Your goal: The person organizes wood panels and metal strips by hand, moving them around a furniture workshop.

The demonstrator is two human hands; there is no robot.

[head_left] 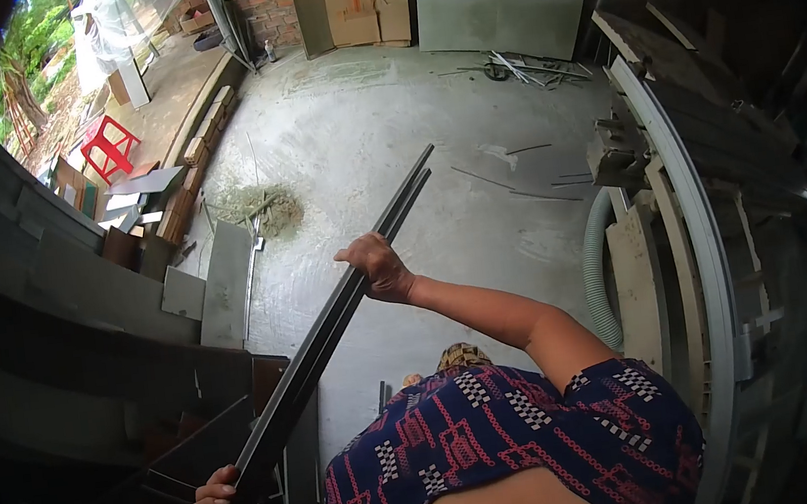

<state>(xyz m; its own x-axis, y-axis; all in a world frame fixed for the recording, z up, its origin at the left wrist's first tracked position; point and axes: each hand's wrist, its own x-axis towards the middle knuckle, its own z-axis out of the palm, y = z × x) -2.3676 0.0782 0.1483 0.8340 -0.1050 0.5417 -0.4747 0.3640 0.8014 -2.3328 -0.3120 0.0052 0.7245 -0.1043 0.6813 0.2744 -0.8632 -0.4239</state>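
Note:
Two long dark metal bars [319,338] lie side by side and run diagonally from the bottom left up to the middle of the view. Near the lower end, my left hand [228,501] is closed around them, fingers over the outer edge. Farther up, my right hand [378,267] grips the same bars from the right side, with the arm stretched out. The far ends of the bars are slightly apart, above the grey concrete floor [459,216].
A red stool [110,148] stands at the upper left. Beside a debris pile [265,211] lies a grey panel [226,282]. Thin strips [537,67] lie at the back right. A machine with a long rail [690,189] and a ribbed hose [600,279] line the right.

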